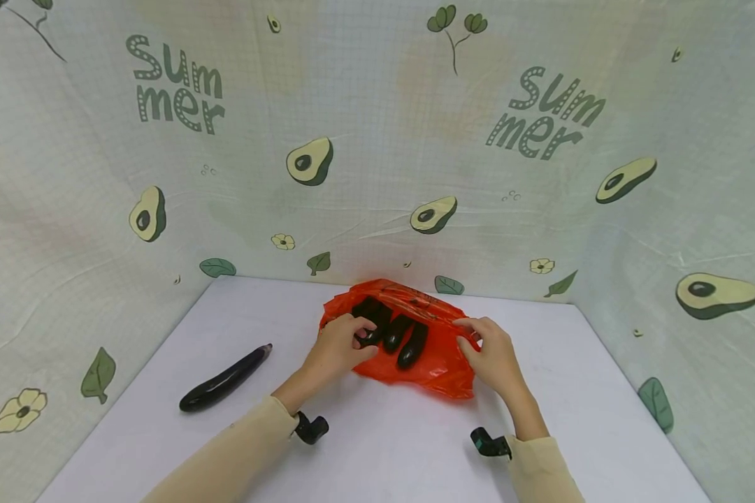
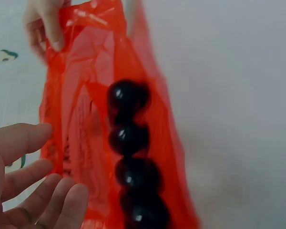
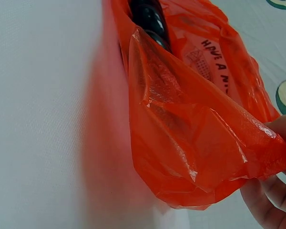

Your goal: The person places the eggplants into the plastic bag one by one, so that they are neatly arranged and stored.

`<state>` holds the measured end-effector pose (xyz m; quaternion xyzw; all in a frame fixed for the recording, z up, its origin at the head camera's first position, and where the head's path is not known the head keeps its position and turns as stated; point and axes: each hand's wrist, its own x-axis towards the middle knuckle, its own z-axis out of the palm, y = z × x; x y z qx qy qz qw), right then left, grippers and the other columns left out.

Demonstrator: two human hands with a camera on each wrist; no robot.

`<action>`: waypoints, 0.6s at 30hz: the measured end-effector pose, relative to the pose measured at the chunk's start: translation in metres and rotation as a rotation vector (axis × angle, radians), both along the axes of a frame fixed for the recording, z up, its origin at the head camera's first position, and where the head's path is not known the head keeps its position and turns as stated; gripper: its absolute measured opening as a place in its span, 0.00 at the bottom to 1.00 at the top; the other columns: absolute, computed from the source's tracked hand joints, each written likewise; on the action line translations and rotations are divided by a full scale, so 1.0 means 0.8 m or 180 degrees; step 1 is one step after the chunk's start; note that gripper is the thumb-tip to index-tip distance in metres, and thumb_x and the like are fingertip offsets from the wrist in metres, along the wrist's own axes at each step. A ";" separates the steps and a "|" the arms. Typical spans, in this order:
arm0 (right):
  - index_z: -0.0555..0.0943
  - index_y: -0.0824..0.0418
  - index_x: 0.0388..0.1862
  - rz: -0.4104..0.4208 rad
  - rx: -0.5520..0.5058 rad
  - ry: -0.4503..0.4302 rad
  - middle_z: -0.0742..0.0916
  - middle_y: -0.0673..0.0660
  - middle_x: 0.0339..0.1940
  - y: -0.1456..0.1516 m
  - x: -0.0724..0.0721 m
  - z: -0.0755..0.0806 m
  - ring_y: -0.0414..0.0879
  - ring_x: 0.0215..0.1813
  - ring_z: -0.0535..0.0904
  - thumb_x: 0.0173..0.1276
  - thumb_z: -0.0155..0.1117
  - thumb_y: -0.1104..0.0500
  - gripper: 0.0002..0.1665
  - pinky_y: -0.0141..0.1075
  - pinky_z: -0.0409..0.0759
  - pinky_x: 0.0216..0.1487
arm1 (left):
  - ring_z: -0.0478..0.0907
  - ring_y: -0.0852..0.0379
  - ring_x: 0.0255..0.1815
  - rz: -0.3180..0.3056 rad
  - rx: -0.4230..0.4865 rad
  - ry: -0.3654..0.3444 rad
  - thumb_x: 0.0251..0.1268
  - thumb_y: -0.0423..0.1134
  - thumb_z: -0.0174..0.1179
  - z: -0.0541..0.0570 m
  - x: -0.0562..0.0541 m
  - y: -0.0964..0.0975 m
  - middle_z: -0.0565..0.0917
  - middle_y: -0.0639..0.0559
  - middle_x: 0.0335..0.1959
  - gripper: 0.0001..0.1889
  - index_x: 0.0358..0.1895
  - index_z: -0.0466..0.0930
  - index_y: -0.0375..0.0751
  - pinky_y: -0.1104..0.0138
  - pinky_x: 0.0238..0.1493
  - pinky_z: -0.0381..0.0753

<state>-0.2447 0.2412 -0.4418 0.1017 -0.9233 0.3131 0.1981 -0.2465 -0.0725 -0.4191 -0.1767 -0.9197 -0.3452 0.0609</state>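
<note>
A red plastic bag (image 1: pixel 443 367) lies with its mouth spread wide, and several dark, glossy eggplants (image 1: pixel 413 345) rest side by side inside it. My right hand (image 1: pixel 494 355) pinches the bag's right edge between thumb and fingers; the right wrist view shows the film (image 3: pixel 190 148) stretched from that grip. At the bag's left side is my left hand (image 1: pixel 336 344), beside the leftmost eggplants. Its loosely bent fingers (image 2: pixel 75 205) hold nothing in the left wrist view, with the fingertips right at the bag's edge. A row of rounded eggplant ends (image 2: pixel 128 138) shows there.
One more eggplant (image 1: pixel 225 381) lies on the white tabletop (image 1: pixel 403 454), left of the bag, its stem end pointing away to the right. A printed cloth (image 1: pixel 371 91) with avocados and lettering hangs behind and at both sides. Each wrist bears a small black camera (image 1: pixel 311 428).
</note>
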 end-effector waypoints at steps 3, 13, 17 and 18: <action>0.86 0.57 0.61 0.0005 0.0019 -0.0036 0.86 0.57 0.45 0.000 0.000 0.000 0.50 0.45 0.80 0.72 0.72 0.64 0.19 0.40 0.87 0.45 | 0.77 0.56 0.39 0.0065 -0.0051 0.0039 0.64 0.42 0.78 0.011 0.003 -0.026 0.84 0.46 0.42 0.19 0.57 0.88 0.45 0.63 0.43 0.81; 0.86 0.57 0.61 0.0008 0.0009 -0.0003 0.86 0.57 0.45 0.002 -0.002 0.000 0.51 0.46 0.81 0.72 0.72 0.64 0.19 0.43 0.88 0.46 | 0.82 0.52 0.44 0.0267 -0.0332 0.0044 0.65 0.42 0.76 0.033 0.014 -0.123 0.86 0.47 0.48 0.23 0.63 0.85 0.44 0.61 0.41 0.86; 0.86 0.56 0.61 0.0012 0.0017 -0.0039 0.85 0.56 0.45 0.003 -0.003 0.000 0.50 0.46 0.80 0.73 0.72 0.63 0.19 0.38 0.86 0.45 | 0.83 0.52 0.44 0.0336 -0.0397 0.0112 0.65 0.43 0.76 0.031 0.021 -0.161 0.86 0.48 0.48 0.24 0.64 0.84 0.44 0.59 0.41 0.86; 0.86 0.56 0.61 0.0009 0.0020 -0.0053 0.85 0.56 0.45 0.002 -0.002 0.000 0.50 0.46 0.80 0.73 0.72 0.63 0.19 0.36 0.86 0.45 | 0.83 0.51 0.44 0.0349 -0.0400 0.0122 0.65 0.43 0.76 0.029 0.022 -0.170 0.86 0.48 0.48 0.25 0.64 0.84 0.44 0.58 0.41 0.86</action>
